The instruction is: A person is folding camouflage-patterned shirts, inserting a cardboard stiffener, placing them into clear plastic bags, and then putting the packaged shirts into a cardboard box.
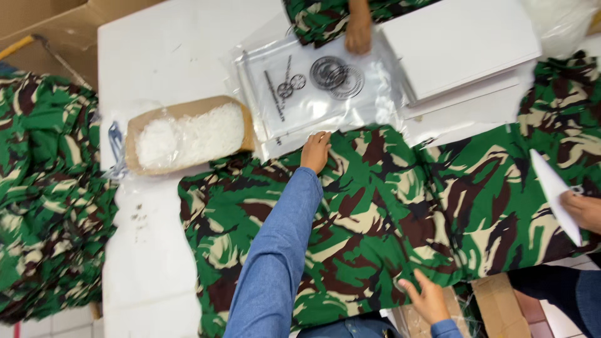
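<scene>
A green, brown and cream camouflage garment (pixel 375 213) lies spread flat across the white table (pixel 169 50). My left hand (pixel 315 150), on a blue denim sleeve, rests flat on the garment's far edge, right beside a stack of clear plastic bags (pixel 313 94) with dark printing. It holds nothing. My right hand (pixel 427 298) hovers with fingers spread over the garment's near edge, empty.
A plastic-lined cardboard box (pixel 188 133) of small white pieces sits left of the bags. White card sheets (pixel 460 47) are stacked at the back right. Another person's hand (pixel 359 28) touches the bags; a third person's hand (pixel 583 209) holds a white card. Camouflage cloth (pixel 47 188) is piled at left.
</scene>
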